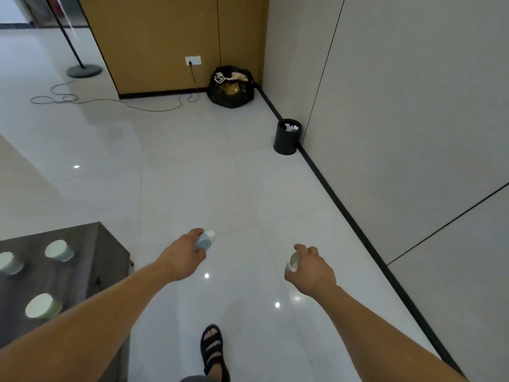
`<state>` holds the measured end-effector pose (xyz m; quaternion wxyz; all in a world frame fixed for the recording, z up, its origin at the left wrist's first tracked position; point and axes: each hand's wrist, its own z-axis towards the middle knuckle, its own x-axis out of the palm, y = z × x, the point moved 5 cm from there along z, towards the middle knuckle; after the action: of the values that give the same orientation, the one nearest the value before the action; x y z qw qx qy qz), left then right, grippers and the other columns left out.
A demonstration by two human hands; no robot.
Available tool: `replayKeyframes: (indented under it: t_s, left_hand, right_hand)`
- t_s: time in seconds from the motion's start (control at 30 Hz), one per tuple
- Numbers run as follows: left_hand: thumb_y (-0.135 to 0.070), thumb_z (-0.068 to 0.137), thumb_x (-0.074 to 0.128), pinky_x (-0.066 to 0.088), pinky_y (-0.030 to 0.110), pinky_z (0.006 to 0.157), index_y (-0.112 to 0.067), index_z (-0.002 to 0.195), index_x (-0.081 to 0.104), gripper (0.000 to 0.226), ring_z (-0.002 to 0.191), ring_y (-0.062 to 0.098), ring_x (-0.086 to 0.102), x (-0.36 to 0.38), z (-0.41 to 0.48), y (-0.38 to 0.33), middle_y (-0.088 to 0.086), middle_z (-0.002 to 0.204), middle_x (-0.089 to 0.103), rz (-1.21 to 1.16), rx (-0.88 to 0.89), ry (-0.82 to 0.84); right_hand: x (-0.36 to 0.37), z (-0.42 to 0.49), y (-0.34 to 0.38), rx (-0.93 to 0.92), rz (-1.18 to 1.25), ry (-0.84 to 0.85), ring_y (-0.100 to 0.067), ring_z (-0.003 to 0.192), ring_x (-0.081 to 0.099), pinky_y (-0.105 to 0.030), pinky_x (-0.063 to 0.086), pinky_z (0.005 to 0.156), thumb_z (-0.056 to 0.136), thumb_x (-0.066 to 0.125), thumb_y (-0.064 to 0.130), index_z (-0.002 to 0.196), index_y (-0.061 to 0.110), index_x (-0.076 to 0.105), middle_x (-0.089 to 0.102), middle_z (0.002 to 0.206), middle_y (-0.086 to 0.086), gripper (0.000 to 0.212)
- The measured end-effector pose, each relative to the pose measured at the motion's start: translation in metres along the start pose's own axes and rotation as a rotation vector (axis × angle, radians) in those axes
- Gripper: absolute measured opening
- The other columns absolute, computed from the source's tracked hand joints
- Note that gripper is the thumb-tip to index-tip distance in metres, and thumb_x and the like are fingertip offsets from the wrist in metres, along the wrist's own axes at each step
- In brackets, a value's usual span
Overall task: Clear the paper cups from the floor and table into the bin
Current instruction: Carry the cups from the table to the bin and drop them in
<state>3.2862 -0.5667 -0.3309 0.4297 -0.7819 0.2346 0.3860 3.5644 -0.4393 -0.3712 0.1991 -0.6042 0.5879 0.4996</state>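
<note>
In the open stretch of tiled floor, low in the head view: two hands, each loaded.

1. Left hand (183,256). Fingers and thumb are curled round a pale blue cup (206,239), held on its side, a white end poking out toward one o'clock. The bare forearm reaches forward.

2. Right hand (311,267). Fingers are wrapped round a white cup (293,263), its mouth turned to nine o'clock, toward the other hand. The hands are well apart, both over bare floor.

3. Bin (286,139). Black and round, at one o'clock from the person, well ahead of both hands, against the skirting at the foot of the wall. White crumpled matter shows inside; whether it is cups cannot be told.

4. Table (91,271). Dark top, at eight to nine o'clock, just beside the left forearm. It bears three paper cups: a green cup (42,306) nearest, a middle cup (59,250) behind it, and an edge cup (9,261) at the frame's left margin.

5. Sundries. A black bag (230,88) sits in the corner at twelve, a cable (110,102) trails at eleven, and a sandalled foot (213,348) is at six.

Progress, as judged: two cups are in hand but not yet binned, so the carry to the bin looks to be the step under way. Three table cups are left. No loose cup shows on the visible floor, so that share may be done, though only part of the room is in view.
</note>
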Motion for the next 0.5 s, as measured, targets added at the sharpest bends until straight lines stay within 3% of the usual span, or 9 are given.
replayKeyframes:
  t_s: [0.23,0.5]
  left_hand:
    - [-0.027,0.095,0.048,0.041,0.028,0.089,-0.016,0.145,0.031,0.054,0.112,0.026,0.055,-0.055,0.154,-0.051,0.012,0.133,0.052,0.058,0.094,0.031]
    - [-0.027,0.097,0.046,0.044,0.032,0.093,-0.016,0.146,0.029,0.053,0.113,0.026,0.054,-0.045,0.316,-0.146,0.01,0.137,0.049,0.091,0.115,0.119]
  right_hand:
    - [-0.049,0.113,0.012,0.093,0.052,-0.039,-0.023,0.113,0.055,-0.033,0.05,0.087,0.085,0.06,0.041,0.149,0.028,0.026,0.037,0.139,-0.002,0.073]
    - [-0.129,0.266,-0.033,0.117,0.052,-0.065,-0.023,0.116,0.053,-0.034,0.05,0.09,0.086,0.063,0.043,0.149,0.026,0.025,0.036,0.14,-0.003,0.075]
